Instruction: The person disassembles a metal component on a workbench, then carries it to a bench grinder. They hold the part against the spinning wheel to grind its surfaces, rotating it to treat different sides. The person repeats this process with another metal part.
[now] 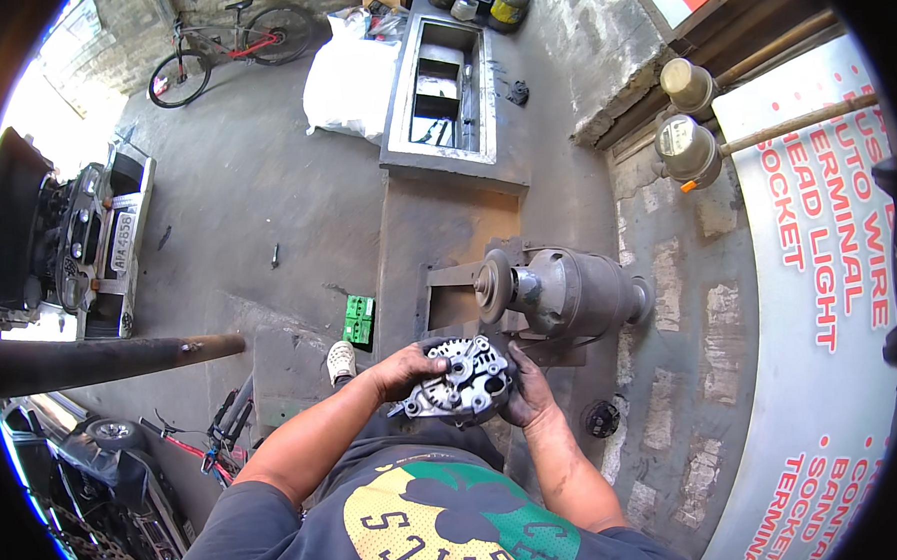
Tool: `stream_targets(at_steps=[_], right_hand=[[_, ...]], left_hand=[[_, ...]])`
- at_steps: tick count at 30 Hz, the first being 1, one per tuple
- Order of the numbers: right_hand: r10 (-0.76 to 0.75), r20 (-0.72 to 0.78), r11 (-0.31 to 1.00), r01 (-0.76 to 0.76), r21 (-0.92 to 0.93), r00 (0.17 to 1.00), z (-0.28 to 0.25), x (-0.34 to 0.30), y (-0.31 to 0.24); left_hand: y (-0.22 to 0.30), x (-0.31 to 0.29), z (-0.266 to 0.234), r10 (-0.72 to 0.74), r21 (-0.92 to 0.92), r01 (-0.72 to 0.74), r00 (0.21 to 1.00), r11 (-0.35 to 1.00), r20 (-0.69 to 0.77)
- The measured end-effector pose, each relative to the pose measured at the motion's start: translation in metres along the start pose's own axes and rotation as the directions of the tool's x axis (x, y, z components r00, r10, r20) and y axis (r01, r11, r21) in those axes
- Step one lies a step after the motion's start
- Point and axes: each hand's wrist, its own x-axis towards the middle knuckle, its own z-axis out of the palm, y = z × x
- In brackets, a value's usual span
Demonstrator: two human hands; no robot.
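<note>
A silver alternator [455,382] with a slotted metal housing is held up in front of my chest, between both hands. My left hand [410,370] grips its left side, the thumb lying across the top face near the centre. On the other side, my right hand [529,389] cups the darker right edge, with its fingers partly hidden behind the body. Dark grime covers the fingers of both hands. Just beyond the alternator stands a grey bench grinder [564,293], its round wheel [493,286] pointing left; neither hand touches it.
A green battery [359,320] sits on the floor beside my shoe [341,359]. Ahead is a metal-framed box [392,142] next to a white sack [352,82]. A dark pole [122,358] juts in from the left. A wall with a large sign [816,214] bounds the right.
</note>
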Motion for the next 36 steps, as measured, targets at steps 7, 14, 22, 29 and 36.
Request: stream_targets(at_steps=[7, 14, 22, 29, 36], right_hand=[[-0.356, -0.027, 0.905, 0.338, -0.258, 0.934, 0.008, -0.022, 0.033], [-0.256, -0.159, 0.966, 0.246, -0.078, 0.954, -0.004, 0.006, -0.019], [-0.194, -0.128, 0.978, 0.181, -0.107, 0.972, -0.004, 0.022, -0.016], [-0.202, -0.128, 0.977, 0.191, -0.097, 0.971, 0.010, -0.008, -0.017], [-0.145, -0.198, 0.978, 0.109, -0.179, 0.969, 0.021, -0.005, -0.023]], left_hand=[[-0.034, 0.017, -0.003, -0.040, -0.272, -0.020, 0.977, 0.962, -0.212], [-0.028, 0.044, 0.018, -0.136, -0.387, 0.009, 0.944, 0.922, -0.301], [-0.022, 0.034, 0.013, -0.100, -0.362, -0.004, 0.958, 0.932, -0.268], [-0.013, 0.022, 0.040, -0.164, -0.337, 0.033, 0.916, 0.941, -0.366], [-0.023, 0.017, 0.041, -0.153, -0.338, 0.023, 0.918, 0.941, -0.365]])
